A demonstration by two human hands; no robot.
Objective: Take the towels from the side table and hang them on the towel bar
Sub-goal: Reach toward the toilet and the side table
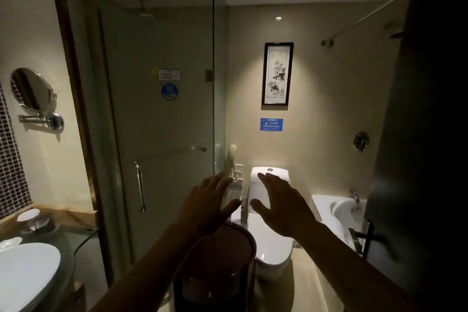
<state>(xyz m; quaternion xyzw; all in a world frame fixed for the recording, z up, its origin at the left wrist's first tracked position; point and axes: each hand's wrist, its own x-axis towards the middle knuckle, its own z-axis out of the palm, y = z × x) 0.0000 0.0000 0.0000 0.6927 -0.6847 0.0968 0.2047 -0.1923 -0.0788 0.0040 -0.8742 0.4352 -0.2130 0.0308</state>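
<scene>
I hold both hands out in front of me, palms down and fingers spread, holding nothing. My left hand [210,208] hovers above a round dark side table [225,256] whose top looks bare in the dim light. My right hand [281,208] is over the white toilet [271,238]. Something white, maybe a towel [338,228], lies over the bathtub's edge by a dark rack [366,238]. A long metal bar [364,16] runs high along the right wall. A short bar [200,148] sits on the glass shower door.
The glass shower stall [162,121] fills the left middle, with a sink [22,276] and counter at the lower left. A bathtub [339,208] is at the right. A large dark shape [430,134] blocks the right edge. A framed picture [277,73] hangs above the toilet.
</scene>
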